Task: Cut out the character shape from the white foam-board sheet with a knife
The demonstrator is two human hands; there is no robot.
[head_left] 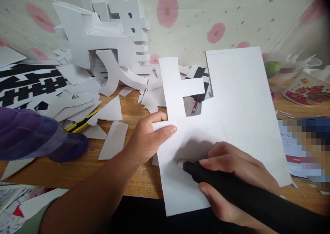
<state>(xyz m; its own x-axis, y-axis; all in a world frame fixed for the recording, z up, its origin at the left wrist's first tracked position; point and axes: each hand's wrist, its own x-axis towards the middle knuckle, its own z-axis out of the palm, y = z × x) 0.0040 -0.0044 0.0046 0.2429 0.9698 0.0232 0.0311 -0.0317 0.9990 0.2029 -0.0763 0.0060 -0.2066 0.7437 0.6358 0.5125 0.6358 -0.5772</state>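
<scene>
A large sheet of white foam board, with shapes cut from its upper left part, extends past the table's front edge. My left hand grips its left edge, thumb on top and fingers behind. In my right hand is a thick black-handled cutter, closed in the fingers. Its short grey blade points left and meets the board's surface, or nearly so, below my left thumb. Faint lines show on the board near the blade. Through the cut opening I see a red pencil.
White board structures stand at the back left, with scraps around. A yellow-black utility knife lies behind a purple bottle. To the right are a paper noodle cup, a green fruit and a partly pixelated screen.
</scene>
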